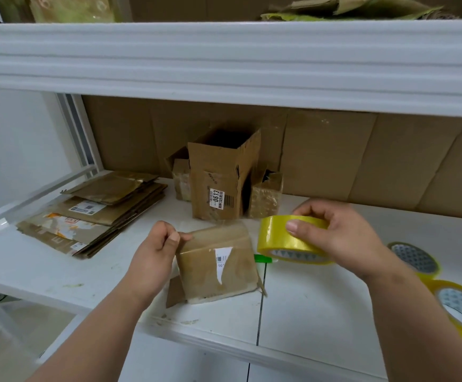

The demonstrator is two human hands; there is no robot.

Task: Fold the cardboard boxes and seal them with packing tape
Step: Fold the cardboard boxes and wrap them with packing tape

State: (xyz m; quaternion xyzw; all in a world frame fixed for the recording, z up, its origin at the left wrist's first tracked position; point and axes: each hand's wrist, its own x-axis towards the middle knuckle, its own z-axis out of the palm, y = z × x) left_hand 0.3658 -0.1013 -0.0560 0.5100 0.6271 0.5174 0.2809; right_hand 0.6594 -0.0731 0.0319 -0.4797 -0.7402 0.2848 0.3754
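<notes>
Head view, looking down at a white shelf [307, 299] used as the work surface. Small cardboard box [218, 263] sits near the front edge, between the two hands, flaps closed, torn white label on top. Left hand [152, 257] at the box's upper left corner, fingers curled, thumb and forefinger pinching what looks like the free tape end; the film itself is hard to make out. Right hand [337, 235] clamps the yellow tape roll [290, 241] just beside the box's right edge, thumb on the outer face, fingers wrapped over the top.

Judgement: tape is being drawn across the box top, seal roughly midway. To do it well: keep the strip taut and low, centre it on the flap seam, anchor the left end down the side wall before pulling, then press flat to avoid wrinkles.

Also present: tall open box [221, 177] behind, flattened box stack [94, 213] at left, two spare tape rolls [417, 257] at right.
</notes>
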